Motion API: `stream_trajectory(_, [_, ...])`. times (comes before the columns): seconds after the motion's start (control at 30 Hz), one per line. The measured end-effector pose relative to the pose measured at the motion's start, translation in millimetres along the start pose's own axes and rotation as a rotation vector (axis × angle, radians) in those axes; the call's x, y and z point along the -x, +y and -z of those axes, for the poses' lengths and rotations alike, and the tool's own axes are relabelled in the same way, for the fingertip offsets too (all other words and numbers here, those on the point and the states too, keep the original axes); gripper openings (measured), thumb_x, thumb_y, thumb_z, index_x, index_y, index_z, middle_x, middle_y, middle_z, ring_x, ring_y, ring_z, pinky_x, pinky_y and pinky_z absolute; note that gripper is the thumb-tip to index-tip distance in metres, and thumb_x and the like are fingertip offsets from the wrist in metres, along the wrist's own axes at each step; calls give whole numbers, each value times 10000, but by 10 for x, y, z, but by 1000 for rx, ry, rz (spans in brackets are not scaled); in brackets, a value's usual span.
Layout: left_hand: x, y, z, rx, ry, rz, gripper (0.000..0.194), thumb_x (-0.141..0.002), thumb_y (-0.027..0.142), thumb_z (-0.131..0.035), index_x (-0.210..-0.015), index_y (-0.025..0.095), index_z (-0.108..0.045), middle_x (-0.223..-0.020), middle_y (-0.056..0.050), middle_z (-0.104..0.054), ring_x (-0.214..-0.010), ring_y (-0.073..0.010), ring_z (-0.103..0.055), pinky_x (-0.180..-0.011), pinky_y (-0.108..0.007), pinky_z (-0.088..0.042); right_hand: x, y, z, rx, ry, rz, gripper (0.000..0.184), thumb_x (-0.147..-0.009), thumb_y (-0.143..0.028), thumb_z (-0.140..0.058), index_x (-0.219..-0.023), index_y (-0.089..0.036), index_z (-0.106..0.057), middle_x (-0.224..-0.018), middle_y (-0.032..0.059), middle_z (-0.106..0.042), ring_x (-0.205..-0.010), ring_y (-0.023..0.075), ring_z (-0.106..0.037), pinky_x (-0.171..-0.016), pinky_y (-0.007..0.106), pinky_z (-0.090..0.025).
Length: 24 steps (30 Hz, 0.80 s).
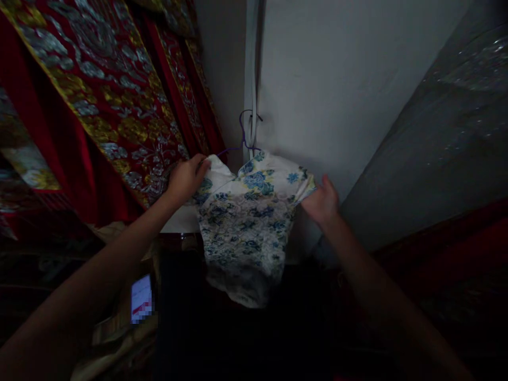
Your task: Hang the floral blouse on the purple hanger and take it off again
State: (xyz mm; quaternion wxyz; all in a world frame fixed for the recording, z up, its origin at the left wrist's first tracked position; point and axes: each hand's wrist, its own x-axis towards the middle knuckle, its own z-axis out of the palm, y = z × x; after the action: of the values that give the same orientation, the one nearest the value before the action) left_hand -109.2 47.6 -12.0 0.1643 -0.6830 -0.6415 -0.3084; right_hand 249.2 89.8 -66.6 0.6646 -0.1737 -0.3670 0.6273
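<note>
A small white dress with blue flowers [246,222] hangs on a purple wire hanger [243,132] hooked high on the white wall. My left hand [186,180] is closed on the dress's left shoulder. At the other shoulder, my right hand [323,203] grips the sleeve edge with curled fingers. Both arms reach up and forward from the bottom corners of the view.
Red hangings with gold and silver embroidery [119,100] fill the left. A white pipe [251,79] runs up the wall behind the hanger. A plastic-wrapped grey surface [444,137] slants on the right. A lit phone screen [142,299] glows low left above dark furniture.
</note>
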Motion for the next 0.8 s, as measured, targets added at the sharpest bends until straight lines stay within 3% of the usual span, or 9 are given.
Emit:
stream_trajectory(0.1, [12, 78, -9, -59, -1, 44, 511, -1056, 509, -300, -1169, 169, -664, -920, -155, -758, -869, -301, -714, -772, -333, -470, -32, -278, -182, 110, -85, 103, 292, -907, -467, -607, -966, -203, -714, -1082, 92, -751, -1200, 277, -659, -1040, 456, -542])
stream_trajectory(0.2, [-34, 117, -33, 46, 67, 94, 540, -1036, 568, -333, -1272, 161, -598, -973, -162, -753, -908, -313, -714, -784, -347, -474, 72, -557, -581, 300, -225, 260, 361, -913, -540, -584, -1036, -234, -730, -1155, 75, -745, -1264, 275, -630, -1088, 471, -496])
stream_trajectory(0.33, [-110, 82, -93, 250, 149, 113, 534, -980, 577, -490, -1325, 171, -541, -996, -136, -739, -897, -286, -702, -777, -339, -483, 396, -619, -982, 555, -428, 164, 676, -915, -779, -406, -1006, -209, -758, -1094, 104, -758, -1247, 304, -638, -1041, 500, -507])
stream_trajectory(0.4, [-105, 91, -131, 487, 133, 69, 479, -993, 569, -473, -1249, 177, -571, -918, -103, -725, -821, -246, -695, -738, -321, -490, 546, -482, -982, 707, -583, 91, 700, -922, -777, -399, -973, -184, -768, -1081, 129, -762, -1197, 309, -663, -1026, 499, -521])
stream_trajectory(0.5, [-5, 248, -155, 861, 48, -45, 477, -1000, 603, -453, -1147, 176, -609, -827, -61, -699, -773, -195, -683, -727, -294, -504, 650, -105, -779, 1061, -689, 249, 449, -930, -541, -602, -1208, -207, -718, -1267, 121, -715, -1237, 279, -643, -1116, 490, -470])
stream_trajectory(0.6, [179, 604, -100, 1005, -47, -233, 498, -1018, 601, -435, -1012, 171, -687, -903, -81, -724, -895, -194, -689, -847, -306, -517, 608, 370, -551, 1365, -650, 483, 853, -815, -345, -757, -1571, -210, -385, -1622, 159, -398, -1501, 314, -389, -1234, 532, -333])
stream_trajectory(0.67, [294, 894, -24, 1106, -129, -324, 566, -1044, 590, -362, -944, 163, -720, -947, -101, -741, -955, -210, -695, -913, -330, -517, 541, 645, -475, 1502, -568, 585, 1116, -730, -350, -819, -1635, -191, -187, -1692, 197, -205, -1576, 383, -193, -1249, 632, -232])
stream_trajectory(0.73, [354, 1138, 63, 1229, -215, -400, 633, -1064, 573, -284, -943, 152, -740, -986, -119, -751, -1014, -227, -698, -966, -354, -511, 479, 814, -456, 1557, -461, 685, 1208, -686, -391, -833, -1633, -187, -113, -1672, 221, -211, -1567, 428, -163, -1233, 690, -188])
stream_trajectory(0.8, [337, 1251, 130, 1282, -255, -465, 621, -1073, 549, -277, -1035, 146, -748, -1083, -128, -745, -1111, -236, -679, -1043, -373, -481, 445, 840, -446, 1537, -404, 783, 1190, -662, -434, -825, -1606, -188, -144, -1595, 220, -326, -1508, 430, -278, -1213, 663, -255])
